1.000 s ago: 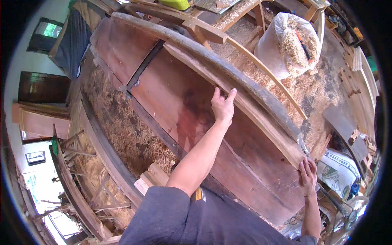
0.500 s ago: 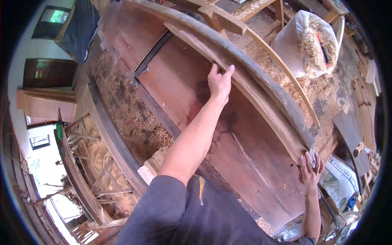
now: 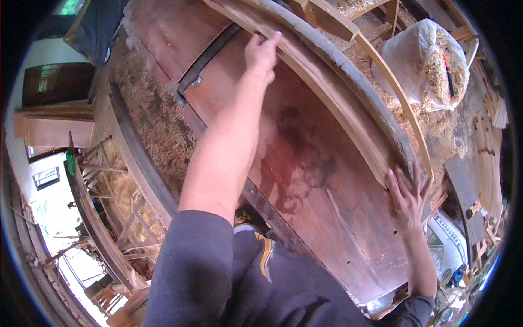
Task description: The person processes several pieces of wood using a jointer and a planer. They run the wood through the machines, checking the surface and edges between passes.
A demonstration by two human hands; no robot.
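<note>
My left hand [image 3: 260, 59] grips a long pale wooden strip [image 3: 343, 109] near its upper part, its fingers bent at the strip's edge. The strip lies along the inner side of a curved grey-edged rail [image 3: 376, 103] on a large reddish-brown boat-shaped panel [image 3: 348, 234]. My right hand [image 3: 406, 199] is at the strip's lower right end, fingers stretched and spread over it and against the rail. A dark narrow band [image 3: 210, 54] crosses the panel's upper left part.
A thin curved board [image 3: 408, 114] arches beside the rail. A sack of shavings [image 3: 400, 65] with an orange-black tool [image 3: 448, 76] stands upper right. Another curved wooden structure [image 3: 98, 223] is at left, stacked boards [image 3: 485, 152] and a printed sack [image 3: 444, 242] at right. Shavings cover the floor.
My left hand has moved up and left along the strip; my right hand has moved up, its fingers straightening. The strip appears higher in view, partly from the camera's movement.
</note>
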